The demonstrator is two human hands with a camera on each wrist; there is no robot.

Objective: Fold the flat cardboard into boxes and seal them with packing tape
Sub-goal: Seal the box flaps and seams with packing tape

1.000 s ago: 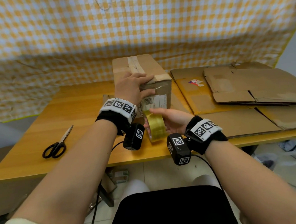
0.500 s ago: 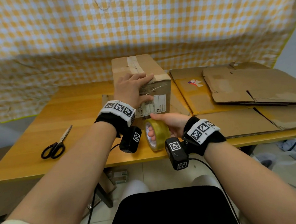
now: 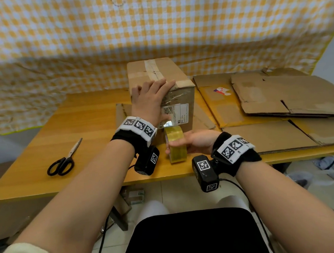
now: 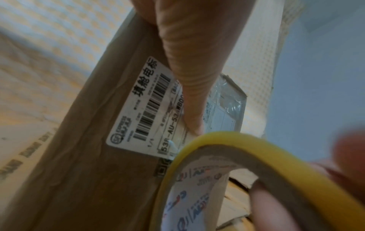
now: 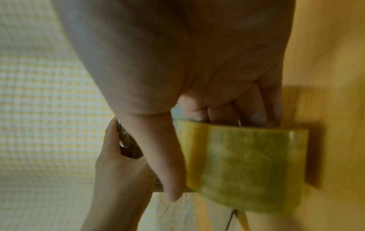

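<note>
A folded cardboard box (image 3: 178, 98) with old tape on top and a white shipping label (image 4: 142, 107) stands on the wooden table (image 3: 85, 126). My left hand (image 3: 151, 100) lies flat over its near top edge, fingers straight, thumb (image 4: 189, 87) pressing down the front face. My right hand (image 3: 190, 142) grips a yellow roll of packing tape (image 3: 176, 145), fingers through its core, held against the bottom of the box's front face. In the right wrist view the tape roll (image 5: 242, 165) fills the lower right.
Black-handled scissors (image 3: 64, 160) lie on the table at the left. Flattened cardboard sheets (image 3: 277, 99) cover the table's right side. A yellow checked cloth (image 3: 157, 30) hangs behind. Another flat cardboard piece (image 3: 123, 113) lies under the box.
My right hand has brought the tape roll up and forward, from near the table's front edge to the box's front face. The left hand has stayed on the box.
</note>
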